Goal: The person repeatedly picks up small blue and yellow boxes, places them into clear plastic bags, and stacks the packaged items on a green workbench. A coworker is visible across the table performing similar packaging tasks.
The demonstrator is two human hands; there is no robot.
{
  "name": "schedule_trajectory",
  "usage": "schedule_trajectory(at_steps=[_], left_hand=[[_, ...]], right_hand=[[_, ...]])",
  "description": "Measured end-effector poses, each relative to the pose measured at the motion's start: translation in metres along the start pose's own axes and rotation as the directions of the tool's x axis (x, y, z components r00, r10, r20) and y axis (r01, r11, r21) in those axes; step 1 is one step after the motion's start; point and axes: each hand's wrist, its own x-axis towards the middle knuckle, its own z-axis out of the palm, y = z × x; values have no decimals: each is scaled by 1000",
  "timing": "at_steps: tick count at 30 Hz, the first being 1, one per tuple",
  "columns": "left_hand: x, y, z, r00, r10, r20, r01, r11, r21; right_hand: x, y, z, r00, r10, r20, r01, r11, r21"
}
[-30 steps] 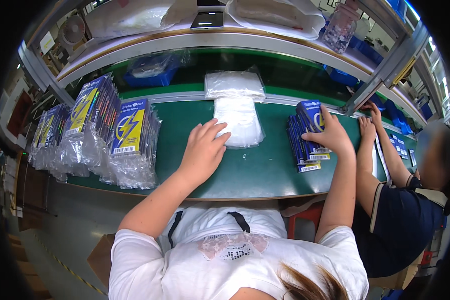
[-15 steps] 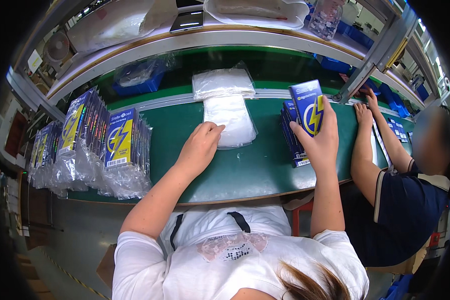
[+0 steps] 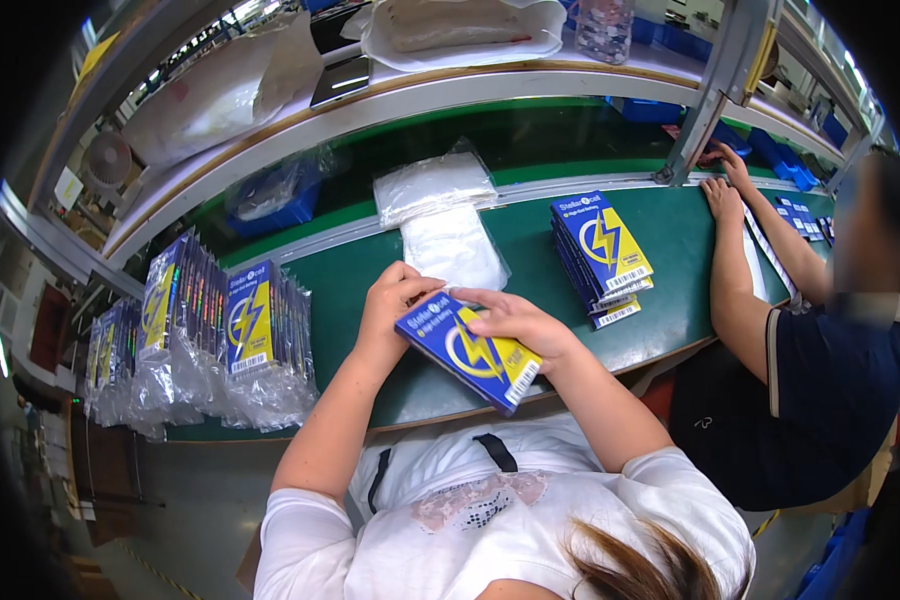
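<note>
My right hand (image 3: 530, 330) grips a blue and yellow battery box (image 3: 470, 352), held tilted in front of me above the near edge of the bench. The fingers of my left hand (image 3: 395, 305) are pinched together at the box's upper left end, beside the lower edge of the clear plastic bags (image 3: 455, 248). Whatever those fingers hold is too small to make out. To the right stands a stack of the same battery boxes (image 3: 600, 245). At the left, several bagged battery boxes (image 3: 250, 315) stand upright in rows, their loose plastic hanging toward me.
Behind the bags lies another white bundle in plastic (image 3: 435, 187). A blue bin (image 3: 280, 205) sits at the back left. A shelf (image 3: 420, 90) crosses above the green bench (image 3: 370, 260), with a metal post (image 3: 705, 120) on the right. A co-worker's arms (image 3: 735, 240) rest at the right.
My right hand has lifted a battery box off the right stack and brought it left to my left hand. My left hand stays near the bags. The view has shifted slightly.
</note>
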Motion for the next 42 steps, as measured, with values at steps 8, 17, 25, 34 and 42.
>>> schedule_trajectory(at_steps=[8, 17, 25, 34, 42], left_hand=[[-6, -4, -1, 840, -538, 69, 498, 716, -488], [-11, 2, -8, 974, -215, 69, 203, 968, 147], [-23, 43, -6, 977, -170, 128, 186, 975, -124], [-52, 50, 23, 838, -526, 145, 352, 319, -880], [-53, 56, -3, 860, -465, 212, 327, 182, -928]], right_hand=[[-5, -11, -11, 985, -16, -170, -12, 987, -159], [1, 3, -11, 947, -259, -190, 161, 894, -418], [2, 24, 7, 805, -388, -449, 260, 910, -322], [-7, 40, 27, 837, -384, -390, 243, 900, -362], [-24, 1, 41, 902, -431, 7, 274, 560, -781]])
